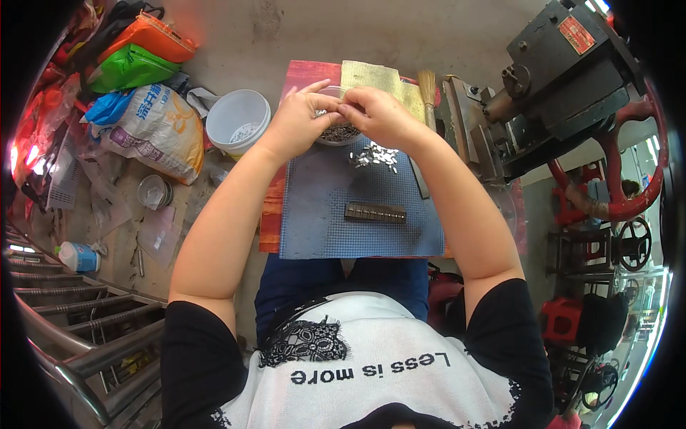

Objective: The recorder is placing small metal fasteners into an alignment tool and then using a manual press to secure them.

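My left hand [299,118] and my right hand [377,113] meet above a small clear bowl [337,133] filled with tiny dark metal pieces. Both sets of fingertips pinch together at the same spot, holding small metal pieces between them. Below the bowl, a loose heap of shiny small metal pieces [374,157] lies on a blue mat [321,214]. A dark rectangular bar [375,212] made of stacked pieces rests lower on the mat.
A yellow cloth [371,77] and a small brush [427,84] lie beyond the bowl. A heavy press machine with a red handwheel [572,86] stands right. A white bucket [238,121], bags [153,129] and metal racks [78,314] are on the left.
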The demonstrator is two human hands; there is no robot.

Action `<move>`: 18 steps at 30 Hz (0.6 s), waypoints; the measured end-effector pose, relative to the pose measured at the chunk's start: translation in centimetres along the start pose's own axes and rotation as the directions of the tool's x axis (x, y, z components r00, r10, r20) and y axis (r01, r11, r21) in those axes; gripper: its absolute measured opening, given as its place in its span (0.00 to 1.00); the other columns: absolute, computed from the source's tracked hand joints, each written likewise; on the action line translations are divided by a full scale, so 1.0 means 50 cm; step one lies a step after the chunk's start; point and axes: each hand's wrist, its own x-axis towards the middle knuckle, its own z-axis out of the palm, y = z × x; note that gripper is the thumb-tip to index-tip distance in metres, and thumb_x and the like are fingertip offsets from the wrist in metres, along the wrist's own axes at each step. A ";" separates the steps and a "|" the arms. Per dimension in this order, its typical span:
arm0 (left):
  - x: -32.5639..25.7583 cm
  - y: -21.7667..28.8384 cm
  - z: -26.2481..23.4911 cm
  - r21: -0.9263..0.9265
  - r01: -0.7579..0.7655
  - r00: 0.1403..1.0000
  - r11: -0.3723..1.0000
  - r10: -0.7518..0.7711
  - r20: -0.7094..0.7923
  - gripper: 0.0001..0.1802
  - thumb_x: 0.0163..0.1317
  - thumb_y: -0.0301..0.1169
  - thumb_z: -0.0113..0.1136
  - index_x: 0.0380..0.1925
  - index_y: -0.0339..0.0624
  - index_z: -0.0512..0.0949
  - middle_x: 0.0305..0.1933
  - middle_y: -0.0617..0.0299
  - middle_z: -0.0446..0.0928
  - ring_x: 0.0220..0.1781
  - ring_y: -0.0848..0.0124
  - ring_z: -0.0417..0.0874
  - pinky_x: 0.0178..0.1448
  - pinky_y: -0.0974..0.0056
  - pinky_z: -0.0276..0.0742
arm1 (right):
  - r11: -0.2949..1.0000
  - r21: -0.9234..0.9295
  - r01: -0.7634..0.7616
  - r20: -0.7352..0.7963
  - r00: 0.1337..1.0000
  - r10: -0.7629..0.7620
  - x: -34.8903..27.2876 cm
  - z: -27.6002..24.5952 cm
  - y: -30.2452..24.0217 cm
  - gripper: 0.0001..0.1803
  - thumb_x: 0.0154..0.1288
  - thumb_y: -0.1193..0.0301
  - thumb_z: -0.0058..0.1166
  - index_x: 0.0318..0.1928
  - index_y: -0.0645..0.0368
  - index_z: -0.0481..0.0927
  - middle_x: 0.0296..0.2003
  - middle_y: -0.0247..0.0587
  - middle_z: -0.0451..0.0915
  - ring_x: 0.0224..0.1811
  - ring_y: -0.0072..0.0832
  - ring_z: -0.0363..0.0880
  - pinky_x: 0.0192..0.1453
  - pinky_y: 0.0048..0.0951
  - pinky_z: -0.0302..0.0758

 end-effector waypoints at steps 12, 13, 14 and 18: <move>-0.005 0.019 -0.003 -0.066 0.086 0.992 0.994 -0.091 -0.086 0.09 0.62 0.37 0.69 0.41 0.55 0.90 0.52 0.69 0.87 0.74 0.59 0.70 0.80 0.39 0.43 | 0.900 0.414 -0.139 0.068 0.990 0.121 0.016 0.008 0.015 0.17 0.71 0.59 0.61 0.35 0.63 0.82 0.26 0.31 0.77 0.30 0.18 0.71 0.36 0.27 0.72; -0.007 0.017 -0.003 -0.091 0.088 0.992 0.992 -0.096 -0.087 0.09 0.61 0.38 0.69 0.41 0.55 0.90 0.52 0.68 0.87 0.74 0.59 0.70 0.80 0.39 0.44 | 0.891 0.417 -0.178 0.025 0.983 0.184 0.015 0.006 0.013 0.17 0.69 0.59 0.64 0.36 0.64 0.83 0.27 0.31 0.79 0.31 0.19 0.73 0.36 0.28 0.73; -0.007 0.013 -0.002 -0.090 0.087 0.992 0.992 -0.095 -0.089 0.09 0.61 0.38 0.69 0.41 0.55 0.90 0.52 0.68 0.87 0.74 0.59 0.70 0.80 0.39 0.44 | 0.880 0.422 -0.216 -0.018 0.969 0.246 0.014 0.003 0.009 0.17 0.67 0.60 0.66 0.36 0.65 0.84 0.27 0.32 0.81 0.31 0.19 0.75 0.37 0.28 0.74; -0.008 0.008 0.003 -0.126 0.086 0.984 0.988 -0.104 -0.141 0.08 0.61 0.39 0.67 0.39 0.56 0.90 0.52 0.60 0.86 0.72 0.59 0.73 0.80 0.39 0.44 | 0.815 0.558 -0.159 -0.127 0.953 0.274 0.012 0.020 0.001 0.15 0.65 0.63 0.68 0.40 0.64 0.87 0.32 0.33 0.85 0.36 0.18 0.79 0.41 0.23 0.74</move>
